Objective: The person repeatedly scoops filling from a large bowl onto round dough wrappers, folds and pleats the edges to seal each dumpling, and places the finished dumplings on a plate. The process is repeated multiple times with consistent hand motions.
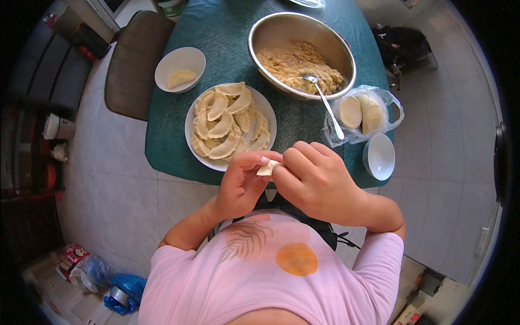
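Note:
Between my two hands, just off the table's near edge, is a pale dumpling (267, 168), mostly covered by fingers. My left hand (242, 181) pinches it from the left, thumb and forefinger on its edge. From the right, my right hand (311, 176) closes over its other end with curled fingers. Beyond the left hand stands a white plate (190, 130) heaped with several folded dumplings (222, 127). Farther off, a large steel bowl (273, 27) holds a crumbly brownish filling (295, 62), with a metal spoon (326, 105) leaning out over the rim.
A white bowl (162, 67) with one dumpling is at the far left. Right of the spoon lies a clear plastic bag (392, 111) with stacked round wrappers (371, 115). A small white bowl (381, 157) sits at the right edge of the green-covered table (162, 146). A brown chair (135, 65) stands left.

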A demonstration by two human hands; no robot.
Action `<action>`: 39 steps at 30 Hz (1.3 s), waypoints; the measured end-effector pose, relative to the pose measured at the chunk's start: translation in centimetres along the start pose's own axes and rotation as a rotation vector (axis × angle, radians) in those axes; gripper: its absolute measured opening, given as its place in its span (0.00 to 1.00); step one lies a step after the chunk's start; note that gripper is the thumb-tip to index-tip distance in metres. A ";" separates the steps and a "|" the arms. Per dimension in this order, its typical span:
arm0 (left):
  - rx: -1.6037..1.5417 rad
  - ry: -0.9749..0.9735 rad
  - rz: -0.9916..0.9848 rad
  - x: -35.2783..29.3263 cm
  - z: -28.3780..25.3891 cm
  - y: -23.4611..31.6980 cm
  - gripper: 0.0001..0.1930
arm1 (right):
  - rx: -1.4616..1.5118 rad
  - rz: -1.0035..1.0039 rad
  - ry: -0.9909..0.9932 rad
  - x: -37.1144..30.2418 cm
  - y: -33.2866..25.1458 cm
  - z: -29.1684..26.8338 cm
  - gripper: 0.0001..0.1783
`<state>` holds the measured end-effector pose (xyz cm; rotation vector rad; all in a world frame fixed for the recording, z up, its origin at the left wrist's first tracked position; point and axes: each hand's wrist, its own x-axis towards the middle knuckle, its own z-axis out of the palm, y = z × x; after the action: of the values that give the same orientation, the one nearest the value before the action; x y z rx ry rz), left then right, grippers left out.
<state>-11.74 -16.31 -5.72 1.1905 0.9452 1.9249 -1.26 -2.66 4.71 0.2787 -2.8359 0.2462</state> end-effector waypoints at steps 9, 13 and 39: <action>-0.232 0.130 -0.631 -3.8 -1.1 -2.0 0.18 | 0.959 0.715 -0.349 -3.2 0.8 6.4 0.18; 0.115 -0.012 -0.660 -3.8 -1.8 -0.1 0.22 | 1.404 0.852 -0.329 -3.9 0.2 9.0 0.18; 1.383 -0.154 -0.136 7.1 -7.4 -1.5 0.15 | 0.586 0.760 0.191 5.3 8.8 13.8 0.10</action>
<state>-20.78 -11.32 -6.31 1.8217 2.3064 0.8612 -11.71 2.29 -8.06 -0.6912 -2.4768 1.1792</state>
